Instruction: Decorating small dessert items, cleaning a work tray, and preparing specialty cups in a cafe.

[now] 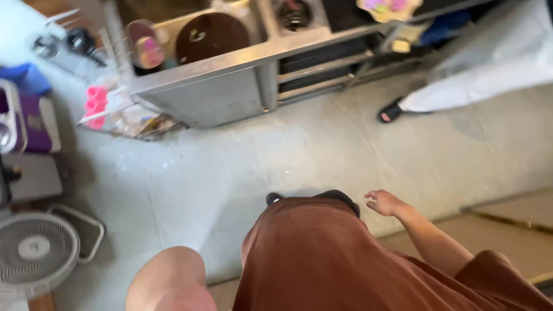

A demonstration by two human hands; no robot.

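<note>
1. Brown cloth fills the lower middle of the view: a loose brown garment (322,253) worn by the person, hanging smooth and unpatterned, with a dark shoe (274,198) peeking out at its far hem.
2. The right hand (385,203) hangs just beside that hem, apart from the cloth. Its fingers are released and lightly curled, and it holds nothing.
3. The left hand is out of view. Only a bare left arm (167,282) shows at the bottom edge, so the state of its fingers cannot be told.
4. As a judgement, the step in hand is walking over the grey floor (242,167) rather than handling anything, since nothing lies within reach of either hand.
5. Any grasp would first call for closing the gap to the steel counter (213,86), which stands well apart at the top of the view.
6. A wire rack with pink cups (96,103) sits at the counter's left end, and a white fan (34,247) stands at the lower left.
7. Another person's white trouser leg (489,75) and black sandal (391,110) are near the counter's right end.
</note>
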